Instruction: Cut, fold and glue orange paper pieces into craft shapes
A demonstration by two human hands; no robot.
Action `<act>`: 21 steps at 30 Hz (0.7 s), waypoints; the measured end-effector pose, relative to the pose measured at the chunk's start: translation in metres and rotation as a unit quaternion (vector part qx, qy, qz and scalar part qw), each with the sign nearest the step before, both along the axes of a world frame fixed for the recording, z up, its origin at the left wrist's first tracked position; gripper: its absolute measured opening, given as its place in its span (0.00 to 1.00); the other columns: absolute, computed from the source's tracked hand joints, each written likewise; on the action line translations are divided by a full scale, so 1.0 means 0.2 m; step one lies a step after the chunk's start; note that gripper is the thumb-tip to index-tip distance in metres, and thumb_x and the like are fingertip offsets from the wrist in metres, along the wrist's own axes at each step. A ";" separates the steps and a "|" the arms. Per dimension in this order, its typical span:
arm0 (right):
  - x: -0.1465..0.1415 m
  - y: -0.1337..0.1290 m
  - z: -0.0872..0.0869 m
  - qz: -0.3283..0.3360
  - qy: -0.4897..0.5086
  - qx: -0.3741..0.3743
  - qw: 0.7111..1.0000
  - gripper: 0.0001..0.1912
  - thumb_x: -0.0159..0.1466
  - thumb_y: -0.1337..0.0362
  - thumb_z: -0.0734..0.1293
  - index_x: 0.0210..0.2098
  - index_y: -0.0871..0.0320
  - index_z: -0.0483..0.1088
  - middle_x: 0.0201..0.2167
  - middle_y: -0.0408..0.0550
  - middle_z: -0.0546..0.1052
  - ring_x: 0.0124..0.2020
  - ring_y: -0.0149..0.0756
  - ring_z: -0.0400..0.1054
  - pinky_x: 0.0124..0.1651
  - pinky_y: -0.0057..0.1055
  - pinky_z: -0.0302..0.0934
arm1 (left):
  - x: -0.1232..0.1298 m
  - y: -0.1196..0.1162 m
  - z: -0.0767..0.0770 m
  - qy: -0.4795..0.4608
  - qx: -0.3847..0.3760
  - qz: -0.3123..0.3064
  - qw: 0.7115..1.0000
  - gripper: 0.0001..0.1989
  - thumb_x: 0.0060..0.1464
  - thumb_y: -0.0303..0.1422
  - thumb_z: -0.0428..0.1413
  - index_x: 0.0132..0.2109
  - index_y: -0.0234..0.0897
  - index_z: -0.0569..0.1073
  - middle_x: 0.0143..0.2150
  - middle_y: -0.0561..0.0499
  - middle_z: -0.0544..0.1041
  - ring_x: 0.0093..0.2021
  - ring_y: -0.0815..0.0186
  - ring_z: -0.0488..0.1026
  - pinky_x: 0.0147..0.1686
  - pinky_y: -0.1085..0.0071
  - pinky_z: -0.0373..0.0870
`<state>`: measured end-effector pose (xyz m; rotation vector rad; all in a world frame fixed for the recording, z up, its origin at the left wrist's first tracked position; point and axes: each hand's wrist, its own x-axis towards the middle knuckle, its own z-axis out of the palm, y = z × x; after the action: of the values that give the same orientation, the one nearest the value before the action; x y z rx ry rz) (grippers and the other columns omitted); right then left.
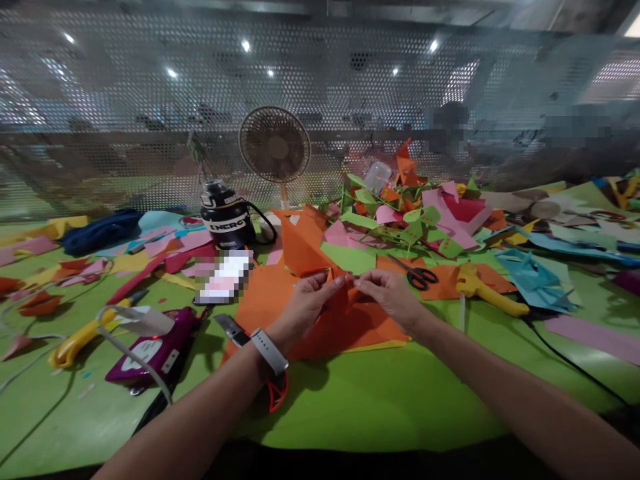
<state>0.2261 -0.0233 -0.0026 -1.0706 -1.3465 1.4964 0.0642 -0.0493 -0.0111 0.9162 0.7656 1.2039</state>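
My left hand (310,307), with a watch on its wrist, pinches a folded orange paper piece (305,241) near the middle of the table. My right hand (387,293) has its thumb and fingers pressed together at the right edge of the same piece. The piece stands up in pointed folds behind and between my hands. Beneath it lie flat orange sheets (260,293), with a yellow edge showing under them. What exactly sits between my right fingertips is too small to tell.
Black scissors (423,278) and a yellow glue gun (487,292) lie right. A phone (225,277), black bottle (227,217), purple power strip (155,347), another yellow glue gun (83,337) and a cutter (231,329) are left. A fan (275,145) and paper pile (405,213) stand behind.
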 end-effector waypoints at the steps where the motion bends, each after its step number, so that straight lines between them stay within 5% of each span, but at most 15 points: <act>1: 0.00 0.00 0.00 -0.002 -0.002 0.004 1.000 0.17 0.45 0.54 0.76 0.22 0.59 0.70 0.21 0.39 0.73 0.25 0.28 0.68 0.36 0.30 0.66 | 0.00 0.00 0.00 0.001 -0.003 0.005 1.000 0.15 0.43 0.38 0.68 0.34 0.31 0.78 0.27 0.50 0.77 0.24 0.72 0.70 0.27 0.76 0.66; 21: -0.02 -0.01 -0.01 0.002 -0.059 0.072 0.996 0.16 0.48 0.52 0.73 0.21 0.58 0.68 0.21 0.40 0.70 0.26 0.29 0.60 0.32 0.29 0.58 | 0.00 0.00 -0.01 0.022 -0.009 0.045 0.999 0.13 0.43 0.38 0.67 0.31 0.32 0.79 0.24 0.51 0.76 0.23 0.73 0.67 0.23 0.77 0.62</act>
<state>0.2229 -0.0246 -0.0048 -1.0777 -1.5144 1.3356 0.0651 -0.0499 -0.0123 0.9034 0.8582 1.2568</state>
